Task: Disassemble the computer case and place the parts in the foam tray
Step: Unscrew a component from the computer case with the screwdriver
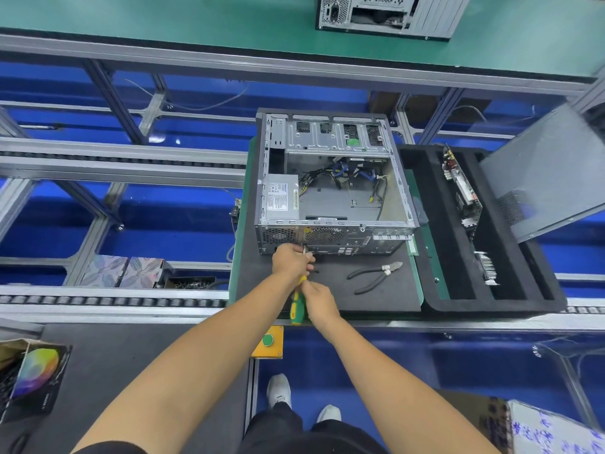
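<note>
Computer case (334, 181) is lying open-side up on a dark mat (376, 290), rear panel facing the person. Inside, a power supply (282, 196) is sitting at the left wall, and a tangle of loose cables (347, 173) is lying near the middle; individual connectors are too small to sort out.

Left hand (289, 260) is pressing against the rear panel, fingers curled around the shaft of a screwdriver (298, 306) near its tip. The tip and whatever it is meeting are hidden behind the knuckles. Right hand (319, 301) is gripping the green-and-yellow handle, covering much of it; only the butt end and a strip of yellow are showing.

Cutting pliers (376, 275) are lying on the mat just right of the hands, apart from the case.

Foam tray (432, 231) is sitting right of the case, touching the mat's edge. A circuit board (461, 188) is standing on edge in one slot, with a smaller finned part (487, 267) nearer in the same slot; details are hard to read. A grey side panel (550, 178) is leaning over the tray's far right corner, hiding it, and is cut off by the frame.

A second case (389, 14) is sitting on the green bench at the top, cropped by the frame.
</note>
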Demonstrator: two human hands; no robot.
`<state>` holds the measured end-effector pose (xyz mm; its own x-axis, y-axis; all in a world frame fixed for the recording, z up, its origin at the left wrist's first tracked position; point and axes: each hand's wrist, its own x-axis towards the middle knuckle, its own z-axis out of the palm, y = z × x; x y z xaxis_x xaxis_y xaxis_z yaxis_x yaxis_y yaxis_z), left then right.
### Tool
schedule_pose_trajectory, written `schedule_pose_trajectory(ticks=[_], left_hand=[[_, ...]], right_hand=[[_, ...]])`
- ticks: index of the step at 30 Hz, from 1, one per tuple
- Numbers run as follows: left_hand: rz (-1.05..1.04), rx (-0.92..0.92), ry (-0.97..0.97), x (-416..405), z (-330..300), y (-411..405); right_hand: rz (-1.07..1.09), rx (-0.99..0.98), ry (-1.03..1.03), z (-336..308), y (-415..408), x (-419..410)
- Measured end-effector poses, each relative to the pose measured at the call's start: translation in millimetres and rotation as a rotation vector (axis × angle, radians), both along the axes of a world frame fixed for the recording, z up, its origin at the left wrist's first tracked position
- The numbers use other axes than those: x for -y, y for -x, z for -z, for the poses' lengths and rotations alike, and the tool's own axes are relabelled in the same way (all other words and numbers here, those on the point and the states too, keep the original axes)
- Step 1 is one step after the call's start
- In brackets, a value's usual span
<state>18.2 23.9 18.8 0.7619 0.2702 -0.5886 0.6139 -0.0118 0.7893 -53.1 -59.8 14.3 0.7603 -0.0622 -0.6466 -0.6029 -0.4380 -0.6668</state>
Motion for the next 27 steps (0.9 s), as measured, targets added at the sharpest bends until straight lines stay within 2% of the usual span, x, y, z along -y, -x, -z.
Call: schedule_pose_trajectory(ticks=[3, 6, 8, 11, 13, 16, 18, 20, 23, 27], left_hand=[[-0.011, -0.014, 0.058, -2.5, 3.6, -2.2], [-0.049, -0.030, 0.142, -1.8, 4.4, -2.5], [-0.042, -0.028, 0.188, -2.6, 5.5, -3.1], [-0.015, -0.020, 0.260, -4.2, 5.3, -3.4], [-0.016, -0.023, 0.293, -5.4, 6.2, -3.2], [-0.008, -0.002, 0.331, -5.6, 5.3, -0.4], [-0.029, 0.018, 0.350, -0.5, 5.9, 2.2], [-0.064, 0.049, 0.345, 7.3, 4.7, 6.2], [-0.082, 0.106, 0.238, 13.9, 8.1, 9.7], [-0.110, 0.053, 0.201, 12.4, 8.1, 5.3]], right_hand=[[0.135, -0.193, -0.351, 4.5, 9.9, 1.1], [0.194, -0.254, -0.505, 16.0, 13.9, 4.7], [0.221, -0.212, -0.512, 18.2, 11.9, 9.7], [0.248, -0.100, -0.443, 15.1, 9.1, 14.4], [0.243, 0.002, -0.325, 13.9, 9.1, 10.5], [0.168, 0.105, 0.032, 12.9, 9.7, -1.6], [0.109, 0.150, 0.344, 8.8, 9.6, -5.3], [0.045, 0.207, 0.528, 4.9, 9.4, -6.6], [0.026, 0.221, 0.552, 3.2, 11.7, -7.8], [-0.016, 0.154, 0.360, 9.6, 14.2, -4.1]])
